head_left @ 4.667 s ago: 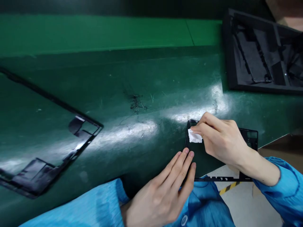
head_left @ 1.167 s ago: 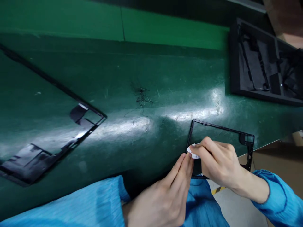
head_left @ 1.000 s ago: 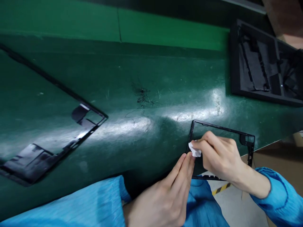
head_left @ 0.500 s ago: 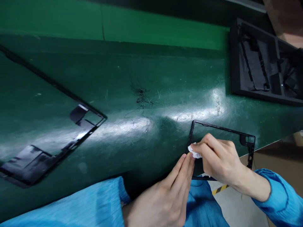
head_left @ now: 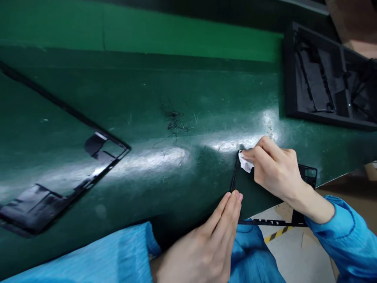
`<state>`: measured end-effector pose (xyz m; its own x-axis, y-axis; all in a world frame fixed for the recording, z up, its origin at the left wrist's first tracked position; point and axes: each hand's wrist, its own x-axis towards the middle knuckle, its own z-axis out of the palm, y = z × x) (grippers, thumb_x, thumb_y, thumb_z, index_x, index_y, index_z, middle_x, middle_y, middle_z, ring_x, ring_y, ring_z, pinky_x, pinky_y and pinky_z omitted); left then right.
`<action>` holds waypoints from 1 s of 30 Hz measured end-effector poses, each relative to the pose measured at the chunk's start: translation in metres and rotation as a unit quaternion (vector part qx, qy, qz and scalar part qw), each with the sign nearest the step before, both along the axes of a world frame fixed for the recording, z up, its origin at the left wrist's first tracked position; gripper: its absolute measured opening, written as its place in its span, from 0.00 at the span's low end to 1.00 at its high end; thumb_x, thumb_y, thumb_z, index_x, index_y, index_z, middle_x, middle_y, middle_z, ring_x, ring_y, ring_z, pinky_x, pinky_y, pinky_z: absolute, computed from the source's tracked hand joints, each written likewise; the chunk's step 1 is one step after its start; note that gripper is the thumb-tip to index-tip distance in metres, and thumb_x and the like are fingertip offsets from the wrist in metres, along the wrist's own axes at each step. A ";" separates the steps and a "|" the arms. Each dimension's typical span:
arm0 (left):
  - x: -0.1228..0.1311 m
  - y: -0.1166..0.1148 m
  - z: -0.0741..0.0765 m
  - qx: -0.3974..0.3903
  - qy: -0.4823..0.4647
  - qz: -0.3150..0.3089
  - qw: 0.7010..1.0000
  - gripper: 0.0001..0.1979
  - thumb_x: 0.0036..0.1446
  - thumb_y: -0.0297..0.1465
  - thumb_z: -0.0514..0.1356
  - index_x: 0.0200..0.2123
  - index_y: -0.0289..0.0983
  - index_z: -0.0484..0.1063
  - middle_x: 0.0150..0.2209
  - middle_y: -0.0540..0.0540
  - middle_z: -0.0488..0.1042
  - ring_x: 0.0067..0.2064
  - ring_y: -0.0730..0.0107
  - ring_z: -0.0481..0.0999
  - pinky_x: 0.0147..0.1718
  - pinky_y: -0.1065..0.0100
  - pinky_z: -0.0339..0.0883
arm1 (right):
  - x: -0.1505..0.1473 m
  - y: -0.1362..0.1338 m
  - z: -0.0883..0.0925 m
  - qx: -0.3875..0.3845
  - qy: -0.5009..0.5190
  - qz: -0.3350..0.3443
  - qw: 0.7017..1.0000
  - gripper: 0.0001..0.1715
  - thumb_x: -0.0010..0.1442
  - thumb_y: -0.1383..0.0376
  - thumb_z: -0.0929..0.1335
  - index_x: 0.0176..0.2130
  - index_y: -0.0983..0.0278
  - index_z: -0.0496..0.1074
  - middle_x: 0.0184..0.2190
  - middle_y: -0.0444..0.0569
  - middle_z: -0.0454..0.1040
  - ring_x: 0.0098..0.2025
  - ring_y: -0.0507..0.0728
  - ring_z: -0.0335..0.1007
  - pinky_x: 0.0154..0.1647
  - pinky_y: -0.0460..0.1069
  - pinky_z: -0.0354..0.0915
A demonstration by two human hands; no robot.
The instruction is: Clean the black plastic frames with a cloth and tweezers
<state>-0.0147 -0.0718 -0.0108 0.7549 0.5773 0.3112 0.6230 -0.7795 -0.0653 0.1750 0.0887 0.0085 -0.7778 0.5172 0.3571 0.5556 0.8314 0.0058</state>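
My right hand (head_left: 277, 171) pinches a crumpled white wipe (head_left: 246, 163) against the far left corner of a thin black rectangular frame (head_left: 234, 177). The frame lies at the table's near edge, part of it reaching past that edge. Stretched out and side by side, the fingers of my left hand (head_left: 203, 243) rest on the frame's left side, nearer to me than the wipe. My right hand and wrist cover much of the frame's far and right sides.
A larger-looking black frame (head_left: 66, 106) lies on the green table (head_left: 191, 173) at the left. Dark thin strands (head_left: 176, 120) are heaped in the middle. At the far right stands a black foam tray (head_left: 324, 118) holding more black frame parts.
My right hand has slid the wipe away from my left fingers, along the frame's left side to its far corner. My left hand has stayed in place.
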 end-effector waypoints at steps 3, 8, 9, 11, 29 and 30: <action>0.000 -0.001 0.000 -0.004 -0.016 0.012 1.000 0.32 0.65 0.36 0.60 0.60 0.12 0.72 0.61 0.20 0.76 0.63 0.32 0.77 0.75 0.33 0.46 | -0.001 0.004 -0.001 0.009 -0.006 -0.009 1.000 0.14 0.72 0.75 0.65 0.35 0.64 0.72 0.30 0.44 0.69 0.24 0.48 0.58 0.21 0.49 0.46; 0.002 -0.005 0.007 -0.007 -0.040 0.000 0.999 0.23 0.69 0.30 0.52 0.56 0.20 0.77 0.59 0.29 0.81 0.60 0.44 0.81 0.69 0.48 0.63 | -0.001 0.002 -0.001 0.011 0.002 -0.016 1.000 0.15 0.73 0.74 0.64 0.34 0.65 0.72 0.30 0.44 0.70 0.24 0.48 0.58 0.20 0.48 0.46; 0.003 -0.005 0.008 -0.004 -0.044 -0.002 0.999 0.23 0.69 0.29 0.51 0.55 0.21 0.78 0.58 0.30 0.81 0.58 0.46 0.82 0.67 0.50 0.66 | -0.001 0.000 -0.001 0.009 0.003 -0.017 1.000 0.15 0.73 0.74 0.64 0.34 0.65 0.72 0.30 0.44 0.70 0.24 0.48 0.58 0.20 0.48 0.45; 0.003 -0.005 0.008 -0.003 -0.054 -0.001 0.999 0.22 0.69 0.27 0.49 0.53 0.22 0.79 0.56 0.32 0.82 0.57 0.47 0.83 0.65 0.51 0.68 | -0.001 -0.004 0.000 -0.002 0.004 -0.017 1.000 0.14 0.72 0.75 0.65 0.34 0.64 0.73 0.30 0.44 0.69 0.24 0.48 0.57 0.20 0.49 0.45; 0.001 -0.006 -0.001 0.024 -0.081 -0.026 0.996 0.21 0.66 0.28 0.52 0.50 0.19 0.79 0.52 0.26 0.83 0.54 0.39 0.84 0.71 0.37 0.58 | 0.005 -0.052 0.002 -0.115 0.019 0.049 0.992 0.17 0.72 0.76 0.62 0.37 0.67 0.76 0.30 0.46 0.67 0.26 0.52 0.52 0.23 0.50 0.51; 0.001 -0.006 -0.001 0.022 -0.082 -0.026 0.996 0.21 0.66 0.28 0.53 0.51 0.18 0.79 0.53 0.25 0.83 0.54 0.39 0.84 0.70 0.37 0.59 | 0.005 -0.050 0.001 -0.113 0.020 0.047 0.992 0.16 0.72 0.76 0.62 0.37 0.67 0.76 0.31 0.45 0.67 0.26 0.52 0.53 0.23 0.50 0.51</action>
<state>-0.0134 -0.0776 -0.0122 0.7209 0.5217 0.4563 0.5864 -0.8100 -0.0003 0.1799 0.0388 0.0096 -0.8145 0.5128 0.2715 0.4707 0.8575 -0.2076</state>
